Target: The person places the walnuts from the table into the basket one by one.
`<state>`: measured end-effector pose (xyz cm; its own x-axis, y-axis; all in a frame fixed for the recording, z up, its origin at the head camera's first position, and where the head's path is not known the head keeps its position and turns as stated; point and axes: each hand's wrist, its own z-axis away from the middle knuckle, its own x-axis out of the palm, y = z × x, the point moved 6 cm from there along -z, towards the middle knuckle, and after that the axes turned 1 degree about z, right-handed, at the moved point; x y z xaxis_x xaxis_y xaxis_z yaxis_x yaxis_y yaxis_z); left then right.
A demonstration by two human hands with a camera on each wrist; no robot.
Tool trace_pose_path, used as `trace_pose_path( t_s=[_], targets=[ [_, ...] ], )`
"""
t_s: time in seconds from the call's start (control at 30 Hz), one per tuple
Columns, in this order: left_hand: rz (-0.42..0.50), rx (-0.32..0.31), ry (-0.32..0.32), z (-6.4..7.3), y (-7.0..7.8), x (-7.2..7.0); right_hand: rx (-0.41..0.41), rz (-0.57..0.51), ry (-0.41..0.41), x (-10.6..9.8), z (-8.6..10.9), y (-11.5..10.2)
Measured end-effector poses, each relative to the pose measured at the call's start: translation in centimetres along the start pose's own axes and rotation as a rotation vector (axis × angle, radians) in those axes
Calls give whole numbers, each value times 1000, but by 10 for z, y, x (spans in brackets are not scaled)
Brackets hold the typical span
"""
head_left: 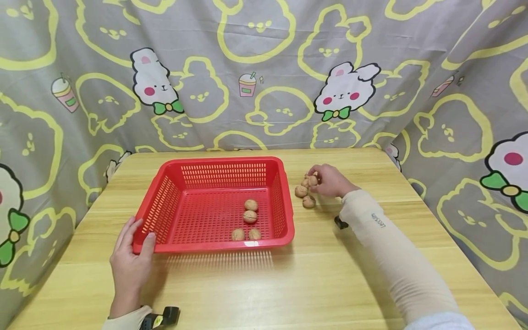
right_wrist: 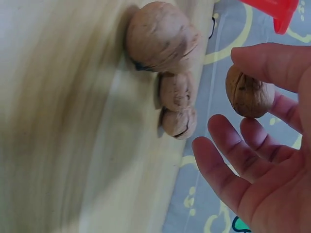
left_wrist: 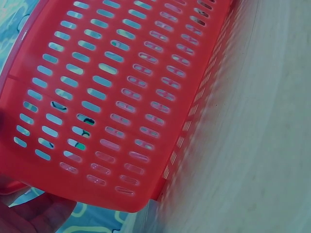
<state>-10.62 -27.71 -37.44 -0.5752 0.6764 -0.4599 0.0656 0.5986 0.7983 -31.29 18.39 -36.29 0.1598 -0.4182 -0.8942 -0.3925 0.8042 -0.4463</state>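
A red plastic basket [head_left: 206, 248] with slotted walls stands on the table, and several walnuts [head_left: 250, 217] lie inside toward its right side. My left hand [head_left: 131, 266] holds the basket's near left corner, thumb over the front rim and fingers at the left side. In the left wrist view the slotted wall [left_wrist: 104, 97] fills much of the picture, with part of that hand [left_wrist: 43, 213] below it. To the right of the basket, my right hand [head_left: 327, 181] pinches a walnut [right_wrist: 250, 92] between thumb and finger. Beside it, several other walnuts [right_wrist: 177, 91] sit close together on the tabletop.
Everything stands on a light wood-grain table [head_left: 264, 288]. A grey curtain [head_left: 280, 128] with yellow cartoon outlines hangs behind the table and along both sides. A black wrist device [head_left: 170, 315] shows at the left cuff.
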Motion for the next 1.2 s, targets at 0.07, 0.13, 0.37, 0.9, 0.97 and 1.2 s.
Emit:
trace_pose_path(
  t_s=[0.07,0.13,0.37,0.9,0.97,1.2],
  targets=[
    [-1,-3,-2,0,0,0,-15,-3,15,-3,-1,-3],
    [0,-2,-3,0,0,0,-27,2,31,-6,-2,-6],
    [4,9,1,1,0,0,-84,24,71,-17,-5,-20],
    [-15,-12,-1,1,-1,0,-97,-19,89,-34,-7,-56],
    [-17,-15,-2,2,-2,0,-105,-26,95,-35,-8,-61],
    [-7,-8,-1,1,-1,0,-130,-37,100,-38,-10,-78]
  ],
)
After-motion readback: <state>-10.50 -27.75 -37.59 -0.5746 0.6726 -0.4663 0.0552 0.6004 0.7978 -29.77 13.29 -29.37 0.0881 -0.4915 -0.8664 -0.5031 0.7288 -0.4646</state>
